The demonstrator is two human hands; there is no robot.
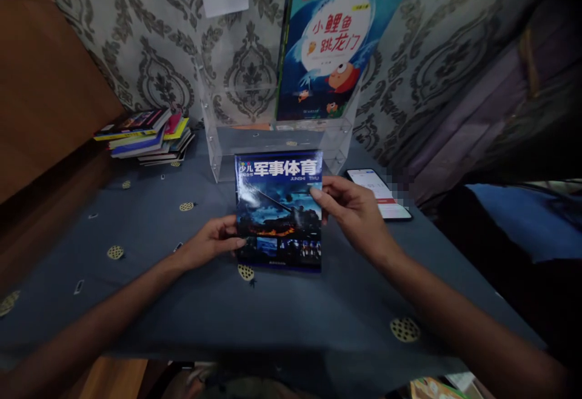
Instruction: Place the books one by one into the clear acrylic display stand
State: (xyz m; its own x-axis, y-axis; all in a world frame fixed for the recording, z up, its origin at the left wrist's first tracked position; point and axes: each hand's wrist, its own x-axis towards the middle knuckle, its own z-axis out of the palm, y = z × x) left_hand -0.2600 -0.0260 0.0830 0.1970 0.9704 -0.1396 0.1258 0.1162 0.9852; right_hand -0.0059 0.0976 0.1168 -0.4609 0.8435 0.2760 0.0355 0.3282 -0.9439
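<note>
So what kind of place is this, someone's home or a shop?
Probably a room in a home, set up as a reading corner. The wall has patterned wallpaper, a clear stand holds a children's picture book, and a stack of books lies on the blue-clothed table.

You face a grey damask-patterned wall; brown wooden board at left, dark curtain at right, dim light.
</note>
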